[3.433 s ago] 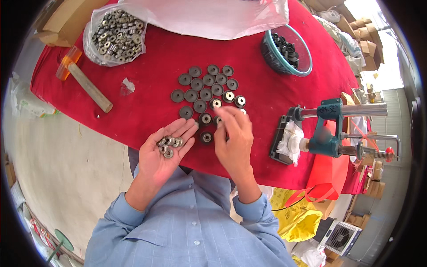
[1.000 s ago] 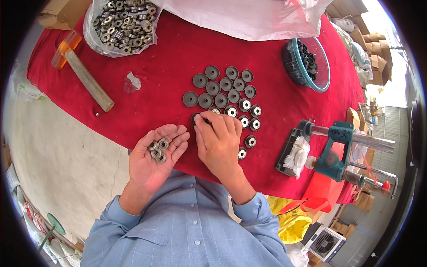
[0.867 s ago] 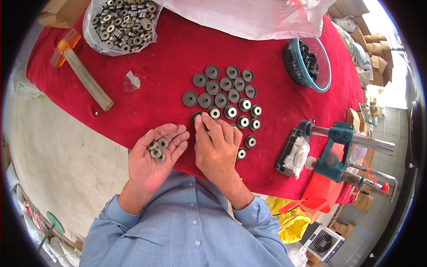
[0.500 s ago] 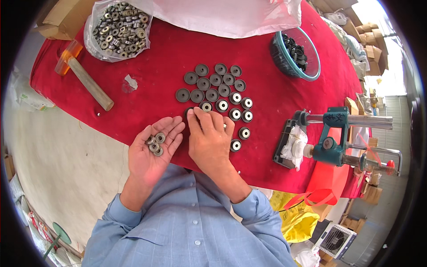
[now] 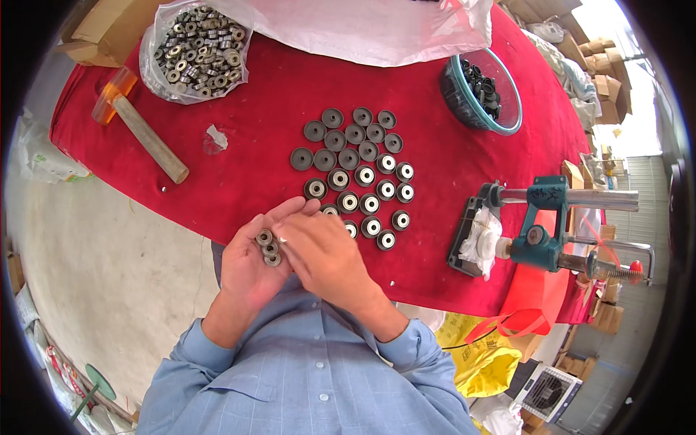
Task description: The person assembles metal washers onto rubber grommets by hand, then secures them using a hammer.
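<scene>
From where I'm standing, left hand (image 5: 246, 264)'s palm-up and loosely cupped under a few bearings (image 5: 270, 249); right hand (image 5: 330, 257)'s fingers bunch over it, honestly can't tell if they're pinching one. Black caps (image 5: 302, 159) sit beyond on red cloth (image 5: 246, 170).

The head view looks steeply down from the person's own head, through the left of two side-by-side fisheye lenses; it sits upright, with the blue shirt (image 5: 312, 362) close at the lower edge; the left hand (image 5: 250, 267) and right hand (image 5: 326, 250) lie near the middle, a little farther off; the red cloth (image 5: 246, 170) spreads beyond them; the wide lens also takes in pale floor (image 5: 138, 268) leftward and grey wall (image 5: 641, 239) at far right, bending toward the rim.
</scene>
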Available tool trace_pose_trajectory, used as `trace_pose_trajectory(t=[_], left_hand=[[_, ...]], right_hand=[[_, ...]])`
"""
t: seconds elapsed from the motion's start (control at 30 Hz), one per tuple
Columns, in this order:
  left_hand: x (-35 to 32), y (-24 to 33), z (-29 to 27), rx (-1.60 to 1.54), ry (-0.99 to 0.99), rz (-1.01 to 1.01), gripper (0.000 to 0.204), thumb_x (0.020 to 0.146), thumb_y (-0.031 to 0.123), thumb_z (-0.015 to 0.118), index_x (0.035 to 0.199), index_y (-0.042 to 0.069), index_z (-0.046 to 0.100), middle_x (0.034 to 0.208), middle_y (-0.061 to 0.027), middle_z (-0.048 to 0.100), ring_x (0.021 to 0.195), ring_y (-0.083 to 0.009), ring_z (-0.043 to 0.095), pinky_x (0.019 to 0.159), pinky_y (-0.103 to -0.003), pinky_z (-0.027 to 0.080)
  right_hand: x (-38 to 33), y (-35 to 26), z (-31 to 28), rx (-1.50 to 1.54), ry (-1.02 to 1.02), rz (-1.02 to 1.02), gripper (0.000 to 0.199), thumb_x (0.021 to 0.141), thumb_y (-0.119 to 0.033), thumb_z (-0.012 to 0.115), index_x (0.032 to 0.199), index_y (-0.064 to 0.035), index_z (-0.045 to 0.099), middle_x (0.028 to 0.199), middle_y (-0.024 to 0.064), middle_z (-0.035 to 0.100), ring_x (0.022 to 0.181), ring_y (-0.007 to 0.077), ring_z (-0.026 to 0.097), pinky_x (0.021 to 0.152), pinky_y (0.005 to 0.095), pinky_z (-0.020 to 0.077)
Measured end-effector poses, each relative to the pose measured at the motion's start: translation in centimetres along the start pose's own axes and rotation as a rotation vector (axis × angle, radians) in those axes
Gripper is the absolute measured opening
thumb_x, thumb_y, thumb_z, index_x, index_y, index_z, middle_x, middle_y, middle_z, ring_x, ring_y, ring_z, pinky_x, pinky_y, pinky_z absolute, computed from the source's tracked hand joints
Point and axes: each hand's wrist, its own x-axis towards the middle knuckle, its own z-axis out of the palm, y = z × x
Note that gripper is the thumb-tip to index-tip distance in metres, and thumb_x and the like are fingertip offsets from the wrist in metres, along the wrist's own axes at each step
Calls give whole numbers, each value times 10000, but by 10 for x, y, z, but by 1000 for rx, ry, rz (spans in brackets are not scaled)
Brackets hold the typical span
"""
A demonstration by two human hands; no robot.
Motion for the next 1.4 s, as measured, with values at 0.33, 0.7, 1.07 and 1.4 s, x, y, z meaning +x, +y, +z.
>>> trace_pose_trajectory(t=[0.33,0.7,1.07,1.4], left_hand=[[4,6,-13,-33,-34,-41,576,1171,358,357,1499,-80,538,1575,-251,553,1442,-350,556,1242,-478,431],[4,4,-18,-65,-86,-33,573,1174,366,351,1482,-70,559,1598,-275,521,1433,-368,559,1237,-491,431],[3,4,-18,-27,-65,-35,535,1171,375,384,1405,-45,619,1531,-251,588,1387,-345,598,1200,-479,471],[4,3,-17,-16,-24,-42,477,1168,381,411,1261,-11,666,1306,-184,675,1051,-237,636,931,-393,528]], right_hand=[[50,54,-5,-21,162,262,310,859,35,780,1154,-45,727,1085,102,764,880,257,720,774,380,572],[62,68,-3,-206,44,135,226,847,-35,828,1067,-71,796,1096,40,789,969,258,711,855,398,531],[61,67,-28,-232,155,252,238,852,-60,840,1081,-99,787,1043,10,804,971,219,728,891,370,480],[42,79,-18,-384,116,140,201,857,-61,838,1048,-87,782,1085,13,777,977,221,701,897,392,467]])
